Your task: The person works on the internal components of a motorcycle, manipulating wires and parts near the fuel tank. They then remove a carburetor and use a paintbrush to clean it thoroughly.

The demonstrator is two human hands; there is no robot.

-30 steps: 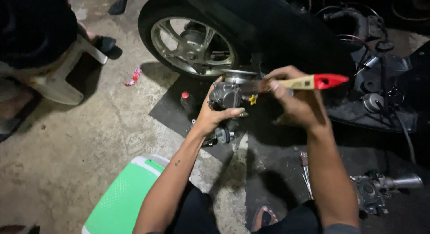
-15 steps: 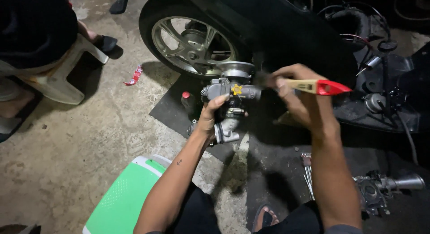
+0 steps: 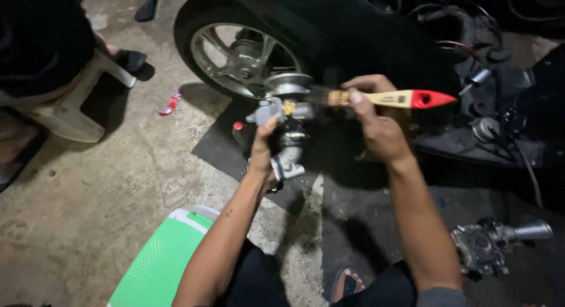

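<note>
My left hand [image 3: 263,152] grips a grey metal carburetor [image 3: 286,116] from below and holds it up in front of me. My right hand [image 3: 376,122] is closed on a paintbrush [image 3: 391,99] with a pale wooden handle and a red tip. The brush lies level, its dark bristles against the right side of the carburetor. Both are held above a dark rubber mat [image 3: 215,145] on the concrete floor.
A scooter's rear wheel [image 3: 238,51] stands just behind the hands. Another metal engine part [image 3: 491,243] lies on the floor at right. A green and white plastic stool [image 3: 162,260] sits at my lower left. A person sits on a pale plastic chair [image 3: 65,107] at left.
The carburetor has been turned in my left hand, with its round top now facing up. My right hand has brought the brush bristles onto its right side.
</note>
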